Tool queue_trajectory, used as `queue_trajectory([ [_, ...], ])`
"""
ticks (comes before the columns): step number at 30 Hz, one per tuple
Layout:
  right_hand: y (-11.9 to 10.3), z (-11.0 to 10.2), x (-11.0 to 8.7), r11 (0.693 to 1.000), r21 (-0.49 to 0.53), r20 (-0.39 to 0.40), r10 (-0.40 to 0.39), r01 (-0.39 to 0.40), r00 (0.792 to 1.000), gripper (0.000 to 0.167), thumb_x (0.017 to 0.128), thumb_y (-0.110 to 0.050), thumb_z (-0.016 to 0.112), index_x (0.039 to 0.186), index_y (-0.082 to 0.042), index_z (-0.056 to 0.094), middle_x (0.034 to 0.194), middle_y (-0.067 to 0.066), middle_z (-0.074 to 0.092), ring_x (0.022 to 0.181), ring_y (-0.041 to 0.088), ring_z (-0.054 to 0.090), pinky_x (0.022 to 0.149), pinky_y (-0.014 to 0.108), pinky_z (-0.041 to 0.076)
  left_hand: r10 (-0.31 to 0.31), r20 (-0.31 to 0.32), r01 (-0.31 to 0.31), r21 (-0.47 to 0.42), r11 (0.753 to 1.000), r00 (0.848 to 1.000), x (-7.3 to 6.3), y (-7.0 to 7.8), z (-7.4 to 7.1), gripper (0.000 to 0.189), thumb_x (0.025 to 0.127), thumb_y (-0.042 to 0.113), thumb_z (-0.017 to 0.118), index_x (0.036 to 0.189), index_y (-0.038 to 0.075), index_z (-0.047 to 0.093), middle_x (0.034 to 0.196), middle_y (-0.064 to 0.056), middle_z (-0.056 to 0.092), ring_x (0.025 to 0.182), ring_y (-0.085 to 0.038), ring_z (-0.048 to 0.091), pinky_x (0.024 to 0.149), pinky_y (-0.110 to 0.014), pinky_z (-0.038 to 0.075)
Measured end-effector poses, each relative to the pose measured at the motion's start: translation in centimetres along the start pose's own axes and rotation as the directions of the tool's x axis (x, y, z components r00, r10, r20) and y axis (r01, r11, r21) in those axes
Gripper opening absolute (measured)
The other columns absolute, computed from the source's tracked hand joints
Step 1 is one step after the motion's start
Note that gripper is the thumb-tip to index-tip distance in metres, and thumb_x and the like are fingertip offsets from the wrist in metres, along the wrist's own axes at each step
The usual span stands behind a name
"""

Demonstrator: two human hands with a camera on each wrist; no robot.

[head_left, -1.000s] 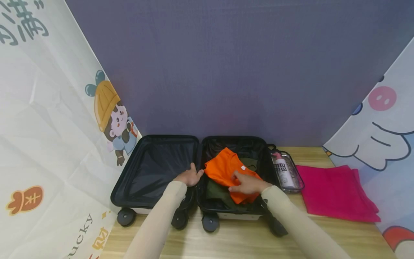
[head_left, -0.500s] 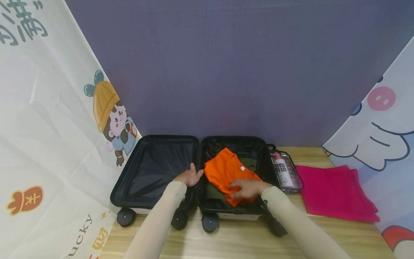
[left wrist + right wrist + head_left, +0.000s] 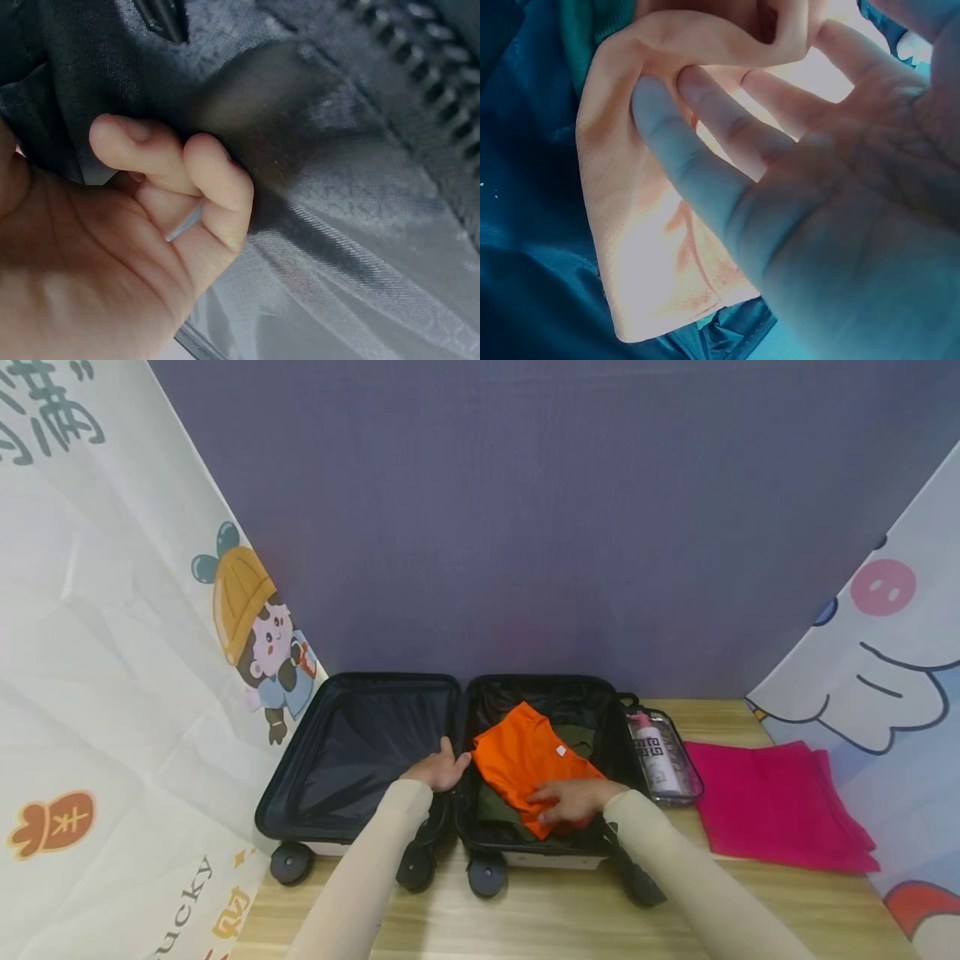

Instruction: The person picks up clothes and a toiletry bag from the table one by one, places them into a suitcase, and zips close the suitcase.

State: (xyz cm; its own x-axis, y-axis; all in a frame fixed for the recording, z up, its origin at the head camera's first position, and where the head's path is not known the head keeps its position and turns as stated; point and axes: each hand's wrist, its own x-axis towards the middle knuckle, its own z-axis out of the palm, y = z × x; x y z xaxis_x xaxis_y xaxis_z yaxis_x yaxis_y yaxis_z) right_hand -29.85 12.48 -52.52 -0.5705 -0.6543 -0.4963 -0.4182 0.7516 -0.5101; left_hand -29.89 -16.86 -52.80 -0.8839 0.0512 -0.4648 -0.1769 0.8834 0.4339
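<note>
An orange shirt with a small white label lies over dark green clothing in the right half of an open black suitcase. My right hand rests on the shirt's lower right part. In the right wrist view its fingers stretch across the cloth beside a raised fold. My left hand is at the inner edge of the suitcase's left half, thumb up. The left wrist view shows its fingers loosely bent in front of the grey lining, holding nothing.
Right of the suitcase lies a clear travel pouch with a pink-topped white pump bottle. A folded magenta cloth lies further right on the wood-patterned surface. A dark purple-grey backdrop stands behind.
My right hand has come down onto the shirt, and its lower edge has shifted slightly toward the left and front. My left hand stays in place.
</note>
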Motion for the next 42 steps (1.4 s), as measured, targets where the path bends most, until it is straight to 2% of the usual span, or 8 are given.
queue_trajectory([
  [10,0.0,0.0,-0.2,1.000,0.017,-0.012,0.009,-0.009,1.000,0.052,0.099,-0.033,0.065,0.148,-0.018,0.057,0.161,0.014,0.042,0.149,0.038,0.039,0.122,0.057,0.028,-0.009,0.007,0.009,0.006,1.000,1.000,0.6,0.0,0.2,0.082,0.109,0.057,0.028,0.165,0.007,-0.004,0.164,-0.021,0.034,0.150,-0.038,0.038,0.119,-0.052,0.035],
  [22,-0.2,-0.4,-1.6,0.998,0.055,-0.062,0.013,-0.009,0.998,0.049,0.099,-0.034,0.065,0.146,-0.020,0.059,0.153,0.010,0.053,0.143,0.034,0.047,0.118,0.056,0.034,-0.002,0.004,0.002,0.008,1.000,1.000,0.0,0.3,0.1,0.082,0.109,0.057,0.028,0.165,0.005,-0.002,0.164,-0.022,0.035,0.149,-0.039,0.039,0.119,-0.053,0.035],
  [29,1.4,-0.6,-2.5,0.997,0.072,-0.159,-0.029,0.041,0.987,0.050,0.101,-0.032,0.063,0.145,-0.010,0.058,0.151,0.016,0.054,0.142,0.039,0.047,0.117,0.060,0.034,-0.004,0.001,0.004,0.014,1.000,1.000,0.1,0.2,0.2,0.083,0.108,0.058,0.028,0.165,0.006,-0.003,0.164,-0.021,0.035,0.150,-0.038,0.038,0.120,-0.052,0.034],
  [32,2.2,-0.9,-3.0,0.996,0.055,-0.247,-0.057,0.073,0.967,0.046,0.103,-0.030,0.061,0.142,-0.007,0.060,0.147,0.016,0.058,0.137,0.039,0.053,0.114,0.059,0.039,-0.003,0.001,0.003,0.006,1.000,1.000,0.0,0.1,0.2,0.083,0.108,0.058,0.028,0.165,0.005,-0.003,0.164,-0.021,0.035,0.150,-0.039,0.038,0.120,-0.053,0.034],
  [37,3.6,-1.4,-4.1,0.989,0.022,-0.432,-0.125,0.149,0.893,0.039,0.103,-0.026,0.061,0.134,-0.003,0.065,0.132,0.016,0.069,0.117,0.030,0.067,0.099,0.049,0.054,-0.016,0.007,0.016,-0.010,1.000,1.000,0.1,-0.1,0.1,0.084,0.108,0.059,0.028,0.165,0.006,-0.004,0.165,-0.020,0.034,0.151,-0.039,0.036,0.120,-0.054,0.033],
  [39,4.1,-1.7,-4.7,0.985,0.033,-0.487,-0.131,0.168,0.864,0.036,0.103,-0.024,0.062,0.131,-0.003,0.067,0.127,0.017,0.071,0.108,0.026,0.069,0.092,0.042,0.057,-0.018,0.009,0.018,-0.012,1.000,1.000,0.1,-0.1,0.1,0.084,0.108,0.059,0.028,0.165,0.005,-0.004,0.165,-0.020,0.034,0.151,-0.039,0.036,0.120,-0.054,0.033],
  [42,4.8,-2.1,-5.6,0.981,0.085,-0.545,-0.098,0.172,0.833,0.030,0.103,-0.020,0.062,0.128,-0.004,0.068,0.121,0.016,0.072,0.097,0.018,0.067,0.083,0.031,0.056,-0.017,0.009,0.017,-0.013,1.000,1.000,0.2,-0.2,0.1,0.084,0.108,0.058,0.028,0.164,0.005,-0.004,0.164,-0.021,0.035,0.150,-0.040,0.037,0.120,-0.054,0.033],
])
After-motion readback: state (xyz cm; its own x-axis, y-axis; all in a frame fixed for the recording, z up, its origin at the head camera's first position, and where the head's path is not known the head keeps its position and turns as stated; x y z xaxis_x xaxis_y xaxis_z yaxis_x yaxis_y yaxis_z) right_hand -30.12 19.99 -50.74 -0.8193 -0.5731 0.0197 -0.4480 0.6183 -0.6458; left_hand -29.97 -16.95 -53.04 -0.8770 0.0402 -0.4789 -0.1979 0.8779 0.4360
